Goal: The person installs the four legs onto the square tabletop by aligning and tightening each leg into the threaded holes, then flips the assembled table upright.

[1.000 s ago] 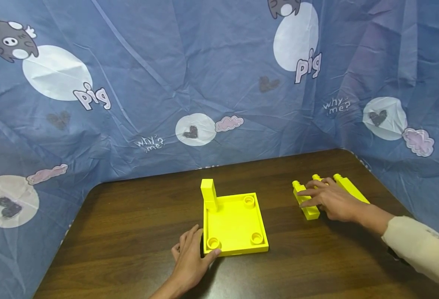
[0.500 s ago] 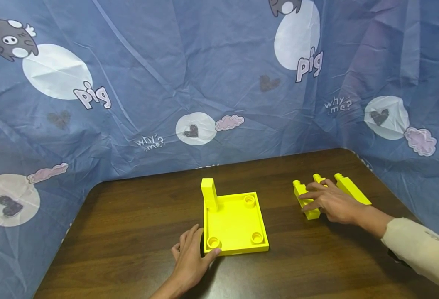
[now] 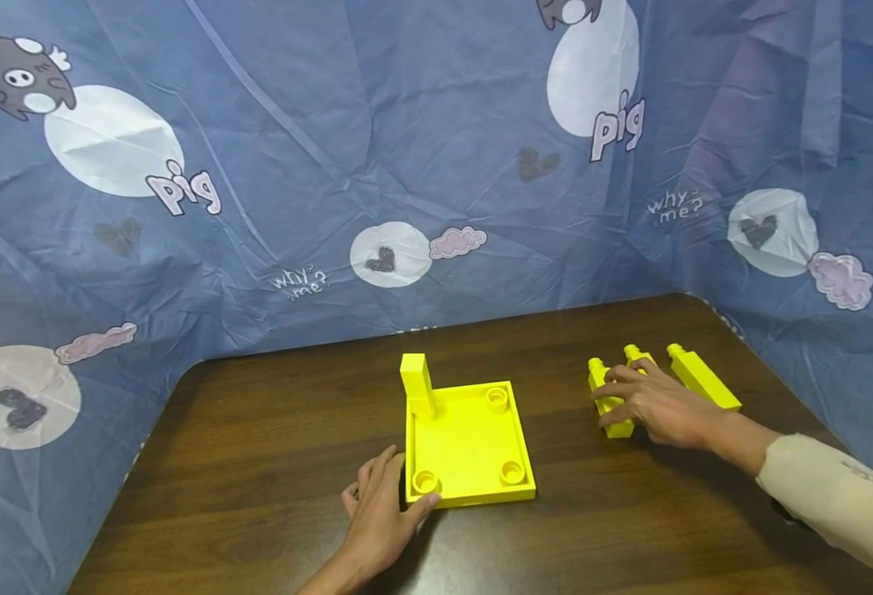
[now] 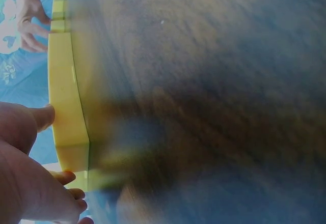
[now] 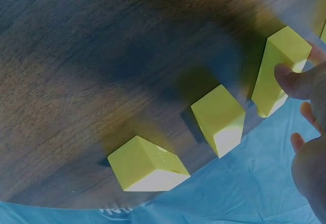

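A yellow square tray (image 3: pixel 466 438) with raised edges has round sockets at three corners. At its far left corner a yellow square post (image 3: pixel 415 384) stands upright. My left hand (image 3: pixel 379 516) holds the near left corner, thumb on the front edge and fingers along the left side. To the right, my right hand (image 3: pixel 662 405) grips the leftmost of three lying posts, a yellow post (image 3: pixel 619 428) with a narrow round end. In the right wrist view the thumb presses one face of this gripped post (image 5: pixel 285 43), with a finger behind it.
Beside the right hand lie a middle post (image 3: pixel 635 354), partly hidden by the fingers, and a right post (image 3: pixel 704 378). The brown wooden table (image 3: pixel 258 463) ends at a blue printed cloth (image 3: pixel 272 165) behind and at both sides.
The post in the right hand has turned slightly, its round end swinging to the right. The left hand and the tray stay in place.
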`<state>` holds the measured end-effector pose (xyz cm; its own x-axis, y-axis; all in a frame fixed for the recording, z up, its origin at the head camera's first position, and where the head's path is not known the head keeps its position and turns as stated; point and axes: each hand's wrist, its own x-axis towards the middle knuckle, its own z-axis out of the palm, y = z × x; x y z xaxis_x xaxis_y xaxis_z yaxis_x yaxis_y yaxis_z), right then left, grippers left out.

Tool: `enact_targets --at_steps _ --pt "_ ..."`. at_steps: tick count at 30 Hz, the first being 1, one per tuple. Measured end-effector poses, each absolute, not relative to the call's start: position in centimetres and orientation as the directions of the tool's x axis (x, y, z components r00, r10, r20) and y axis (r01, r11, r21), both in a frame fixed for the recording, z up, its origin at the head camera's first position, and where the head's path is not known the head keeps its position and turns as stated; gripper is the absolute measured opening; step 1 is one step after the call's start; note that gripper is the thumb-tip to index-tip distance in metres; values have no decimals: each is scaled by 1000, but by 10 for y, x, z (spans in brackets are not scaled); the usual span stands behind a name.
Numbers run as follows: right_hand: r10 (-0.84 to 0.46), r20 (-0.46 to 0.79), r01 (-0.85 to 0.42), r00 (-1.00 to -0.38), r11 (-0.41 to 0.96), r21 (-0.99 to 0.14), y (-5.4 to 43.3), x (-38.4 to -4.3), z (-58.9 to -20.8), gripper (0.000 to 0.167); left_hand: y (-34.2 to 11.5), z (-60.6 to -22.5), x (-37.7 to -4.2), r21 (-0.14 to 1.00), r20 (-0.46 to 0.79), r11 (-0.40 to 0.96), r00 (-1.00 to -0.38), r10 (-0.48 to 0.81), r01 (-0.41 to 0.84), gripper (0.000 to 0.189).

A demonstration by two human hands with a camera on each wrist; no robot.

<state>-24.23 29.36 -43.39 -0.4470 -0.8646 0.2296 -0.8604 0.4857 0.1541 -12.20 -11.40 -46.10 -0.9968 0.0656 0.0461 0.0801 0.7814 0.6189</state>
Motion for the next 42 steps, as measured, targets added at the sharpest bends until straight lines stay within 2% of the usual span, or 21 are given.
enact_targets --at_steps 11,18,25,27,30,35,42 --pt "-884 218 -872 -415 454 184 293 -245 -432 59 -113 -460 -122 615 54 784 -996 66 85 59" --pt "-901 199 -867 -384 427 259 294 -244 -433 61 -113 -459 -122 620 64 780 -996 64 90 59" --pt "-876 290 -869 -386 451 205 289 -244 -430 59 -113 -460 -121 620 50 780 -997 62 79 61" --pt "-857 341 -870 -386 461 175 285 -244 -426 56 -114 -460 -121 620 51 781 -997 63 81 62" --pt "-811 411 -871 -416 485 73 279 -243 -420 55 -114 -460 -120 620 51 780 -997 64 82 63" --pt "-705 471 -838 -530 521 -163 269 -238 -413 55 -114 -461 -121 621 49 779 -997 66 82 62" --pt "-559 488 -741 -670 532 -408 262 -234 -407 55 -113 -461 -120 622 55 779 -997 60 81 62"
